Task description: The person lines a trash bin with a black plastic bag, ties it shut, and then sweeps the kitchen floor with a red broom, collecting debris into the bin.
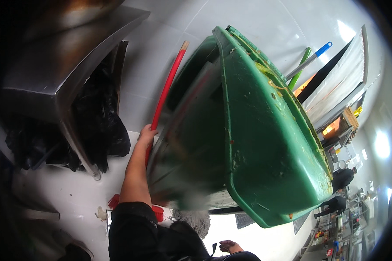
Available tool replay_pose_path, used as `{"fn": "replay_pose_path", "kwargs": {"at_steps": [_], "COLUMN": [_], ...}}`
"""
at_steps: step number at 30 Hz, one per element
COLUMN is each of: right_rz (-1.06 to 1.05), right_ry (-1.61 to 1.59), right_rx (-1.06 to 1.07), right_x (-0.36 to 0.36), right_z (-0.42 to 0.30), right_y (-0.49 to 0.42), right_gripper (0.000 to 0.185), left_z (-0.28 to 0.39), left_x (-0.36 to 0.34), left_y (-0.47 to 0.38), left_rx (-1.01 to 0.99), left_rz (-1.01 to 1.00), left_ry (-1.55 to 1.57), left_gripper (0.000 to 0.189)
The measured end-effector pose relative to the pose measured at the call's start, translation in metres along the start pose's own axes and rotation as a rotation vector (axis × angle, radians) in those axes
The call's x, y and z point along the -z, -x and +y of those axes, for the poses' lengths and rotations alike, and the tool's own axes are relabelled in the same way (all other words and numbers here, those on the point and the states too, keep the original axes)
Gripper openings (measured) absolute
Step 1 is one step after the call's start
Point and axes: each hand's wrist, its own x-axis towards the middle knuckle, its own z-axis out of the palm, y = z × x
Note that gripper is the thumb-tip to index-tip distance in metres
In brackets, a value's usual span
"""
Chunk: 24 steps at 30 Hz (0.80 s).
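My left hand (146, 134) is closed around the red handle (168, 85) of a broom, whose bare wooden tip points up. Red bristles (157, 212) show on the floor on both sides of my sleeve. Right beside the handle stands a large green plastic bin (264, 137) with food scraps stuck along its edge. A blurred, filmy surface, perhaps plastic, covers its near side. Low in the view, my right hand (230, 246) holds nothing, its fingers slightly curled and apart. A grey string mop head (191, 222) lies on the floor between my hands.
A steel table (57, 93) stands at left, with black garbage bags (99, 124) beneath. A blue-gripped pole (323, 49) and a green pole (305, 58) lean behind the bin. Two people (343, 177) are at far right near kitchen counters. A pale scrap (101, 213) lies on the floor.
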Motion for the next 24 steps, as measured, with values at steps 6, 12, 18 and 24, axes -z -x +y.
{"fn": "replay_pose_path", "kwargs": {"at_steps": [6,12,18,24], "right_rz": [-0.052,-0.149,-0.284,-0.319], "right_ry": [0.009,-0.045,0.124,0.457], "right_rx": [0.052,0.102,0.215,0.532], "right_x": [0.009,0.016,0.042,0.068], "right_z": [-0.020,-0.054,-0.055,-0.071], "right_y": [0.008,0.048,0.091,0.150], "right_gripper": [0.023,0.020,0.023,0.029], "left_z": [0.035,0.023,0.010,0.077], "left_x": [0.029,0.053,0.080,0.059], "left_y": [0.062,0.121,0.235,0.380], "left_rx": [0.037,-0.025,0.197,0.015], "left_rz": [0.265,0.229,0.218,0.215], "left_ry": [-0.432,-0.170,0.769,-0.045], "left_gripper": [0.034,0.030,0.028,0.028]}}
